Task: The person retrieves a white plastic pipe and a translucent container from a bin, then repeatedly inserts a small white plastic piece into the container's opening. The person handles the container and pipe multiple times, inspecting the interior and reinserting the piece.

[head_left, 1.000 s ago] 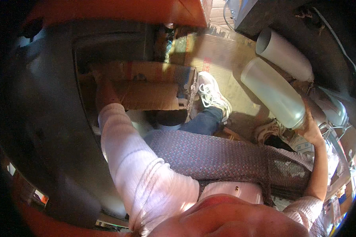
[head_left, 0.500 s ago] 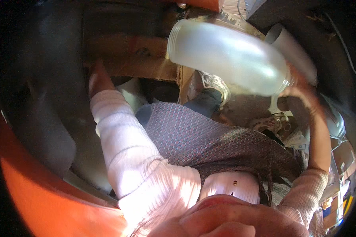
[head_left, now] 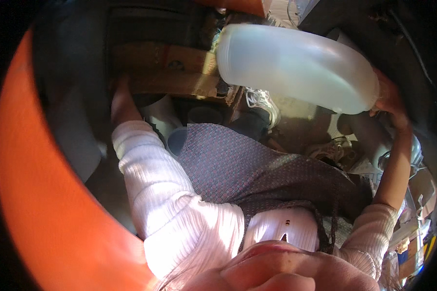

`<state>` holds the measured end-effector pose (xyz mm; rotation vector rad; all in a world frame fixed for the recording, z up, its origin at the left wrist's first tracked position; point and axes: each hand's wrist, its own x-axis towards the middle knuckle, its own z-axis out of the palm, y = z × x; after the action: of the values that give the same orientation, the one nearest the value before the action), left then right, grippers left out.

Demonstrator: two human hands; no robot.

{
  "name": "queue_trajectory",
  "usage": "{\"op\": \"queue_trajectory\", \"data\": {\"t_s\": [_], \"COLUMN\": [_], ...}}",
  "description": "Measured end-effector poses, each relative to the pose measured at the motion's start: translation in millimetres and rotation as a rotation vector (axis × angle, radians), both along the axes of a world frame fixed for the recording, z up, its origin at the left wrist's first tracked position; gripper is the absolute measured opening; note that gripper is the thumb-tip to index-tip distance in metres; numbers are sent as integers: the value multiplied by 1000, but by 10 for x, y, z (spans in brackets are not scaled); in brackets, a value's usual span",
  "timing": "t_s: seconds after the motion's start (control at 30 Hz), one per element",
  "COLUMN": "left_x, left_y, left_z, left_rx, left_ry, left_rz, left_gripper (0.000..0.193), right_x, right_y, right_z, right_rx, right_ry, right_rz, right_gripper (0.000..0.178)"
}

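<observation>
A large, hollow-looking frosted plastic cylinder (head_left: 296,68), ringed at its left end, is held up in front of me, tilted down to the right. My right hand (head_left: 392,99) is closed on its right end; the cylinder hides part of the fingers. To the left, my left hand (head_left: 122,94) reaches into deep shadow beside a brown cardboard box (head_left: 179,80). Its fingers are too dark to make out, and whether they hold anything does not show.
An orange curved surface (head_left: 39,194) rises close on my left. Pale cylinders (head_left: 161,114) stand in the shadow below the box. A light shoe (head_left: 262,102) shows on the floor beyond my patterned apron (head_left: 238,160). Plastic-wrapped items (head_left: 417,194) crowd the right side.
The frosted cylinder has shifted slightly right with my right hand and turned a little. My left hand stays nearly where it was. More of the orange surface shows on the left.
</observation>
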<state>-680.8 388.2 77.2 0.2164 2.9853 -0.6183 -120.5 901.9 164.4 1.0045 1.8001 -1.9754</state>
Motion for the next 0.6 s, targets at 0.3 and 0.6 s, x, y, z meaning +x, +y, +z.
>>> {"op": "queue_trajectory", "data": {"t_s": [0.3,0.6], "left_x": [109,231], "left_y": [43,116], "left_z": [32,-28], "left_rx": [-13,3], "left_ry": [19,30], "left_rz": [9,17], "left_gripper": [91,94], "right_x": [-1861,-2630], "right_y": [-1237,-2014], "right_z": [-1084,-1560], "right_rx": [-63,369], "right_ry": [335,281], "right_rz": [69,-1], "right_gripper": [81,72]}}
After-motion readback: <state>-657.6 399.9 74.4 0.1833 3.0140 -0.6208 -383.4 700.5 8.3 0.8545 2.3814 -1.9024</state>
